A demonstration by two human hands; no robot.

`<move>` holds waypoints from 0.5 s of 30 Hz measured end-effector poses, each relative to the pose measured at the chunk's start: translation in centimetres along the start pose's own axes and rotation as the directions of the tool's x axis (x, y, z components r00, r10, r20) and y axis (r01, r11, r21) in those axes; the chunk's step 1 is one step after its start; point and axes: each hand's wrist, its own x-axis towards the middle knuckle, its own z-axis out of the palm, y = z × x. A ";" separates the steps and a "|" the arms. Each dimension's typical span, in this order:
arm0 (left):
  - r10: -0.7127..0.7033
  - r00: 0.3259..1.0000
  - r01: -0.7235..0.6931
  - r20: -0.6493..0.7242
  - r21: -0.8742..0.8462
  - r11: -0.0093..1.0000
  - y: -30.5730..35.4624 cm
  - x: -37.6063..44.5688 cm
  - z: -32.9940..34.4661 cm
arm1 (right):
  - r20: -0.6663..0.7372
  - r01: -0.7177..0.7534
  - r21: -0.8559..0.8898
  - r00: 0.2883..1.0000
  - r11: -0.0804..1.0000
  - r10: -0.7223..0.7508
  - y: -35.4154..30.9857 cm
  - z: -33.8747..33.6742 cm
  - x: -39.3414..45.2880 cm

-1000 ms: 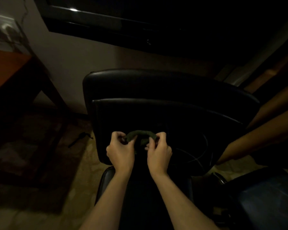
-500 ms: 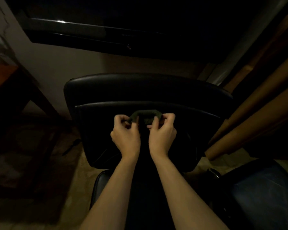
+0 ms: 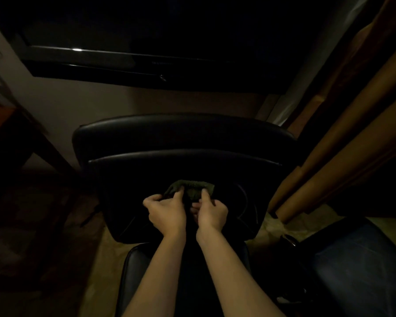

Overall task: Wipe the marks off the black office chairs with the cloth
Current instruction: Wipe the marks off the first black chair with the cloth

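Olive-green cloth (image 3: pixel 190 189) lies bunched crosswise just beyond our knuckles, against the black office chair's backrest (image 3: pixel 183 161). Our left hand (image 3: pixel 166 211) pinches its left end, our right hand (image 3: pixel 212 212) its right, both equally near.

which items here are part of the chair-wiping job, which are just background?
Job:
- cloth, dark green, bunched
- left hand and right hand, both gripping the cloth
- black office chair, backrest facing the camera

Background:
- wooden table, far left
- curtain, right
- blue chair seat, lower right
- dark window frame above
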 end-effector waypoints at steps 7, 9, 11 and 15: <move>-0.223 0.967 0.232 0.125 -0.069 0.970 0.2 -0.5 0.2 | 0.083 -0.101 0.183 0.993 0.978 0.087 -1.7 0.1 -0.6; -0.208 0.966 0.220 0.150 -0.071 0.973 0.5 -0.2 -0.1 | 0.115 -0.209 0.204 0.975 0.956 0.188 -2.0 0.3 -0.8; -0.206 0.964 0.222 0.167 -0.085 0.971 0.9 -0.2 -0.3 | 0.149 -0.259 0.202 0.961 0.945 0.231 -2.0 0.4 -0.9; -0.174 0.970 0.183 0.168 -0.042 0.982 1.8 0.0 0.0 | 0.078 -0.170 0.185 0.984 0.968 0.158 -3.0 1.2 -0.5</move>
